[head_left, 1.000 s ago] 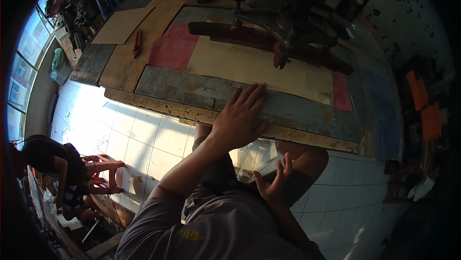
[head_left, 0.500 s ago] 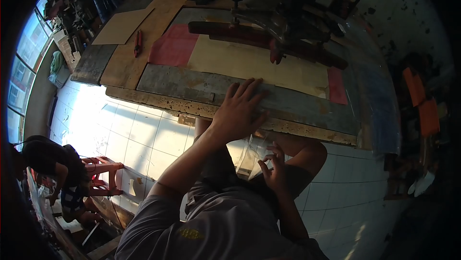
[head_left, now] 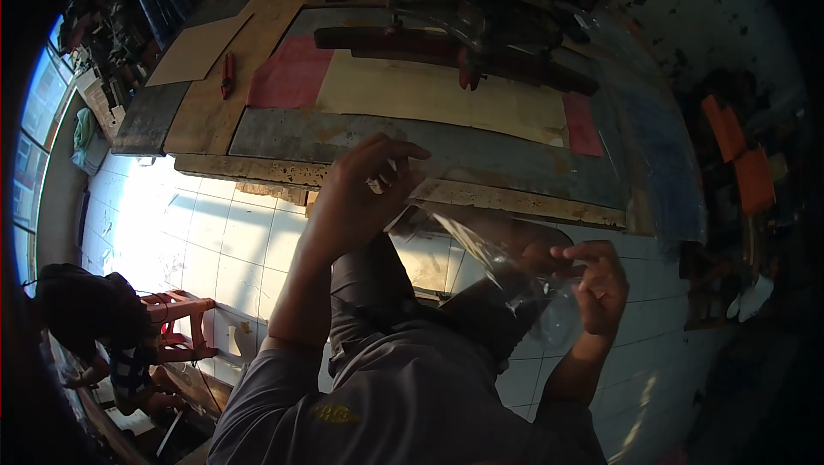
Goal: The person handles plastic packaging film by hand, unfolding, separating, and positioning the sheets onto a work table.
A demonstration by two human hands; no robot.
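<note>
R hand, half-curled, prob. pinching film at its 10 o'clock, L hand bent, can't tell if gripping; film's up, not yet set down, w/ sheet flat on bench, wearer's 12 o'clock.

The bare right hand pinches a loose, clear plastic sheet above the seated person's lap, its other end near the bent left hand. Beyond, a long cream-yellow strip lies on a flat grey board, beneath a dark red bar.
</note>
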